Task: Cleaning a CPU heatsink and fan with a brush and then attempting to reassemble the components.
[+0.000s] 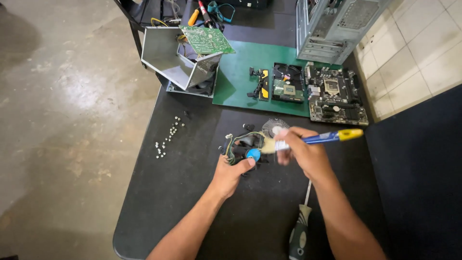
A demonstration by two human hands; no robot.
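I am seeing the left hand (230, 172) gripping a black cooler fan (245, 147) low on the dark bench (159, 192), fingers curled shut round its near edge, thumb by the blue hub. The right hand (303, 154) is closing tight on a blue-and-yellow-handled brush (313, 139), bristles touching the fan. A round finned heatsink (274, 127) is lying just behind. Loose screws (168, 137) are sitting to the left, a screwdriver (299, 231) near the right forearm, a motherboard (337, 94) beyond on the green mat (240, 72).
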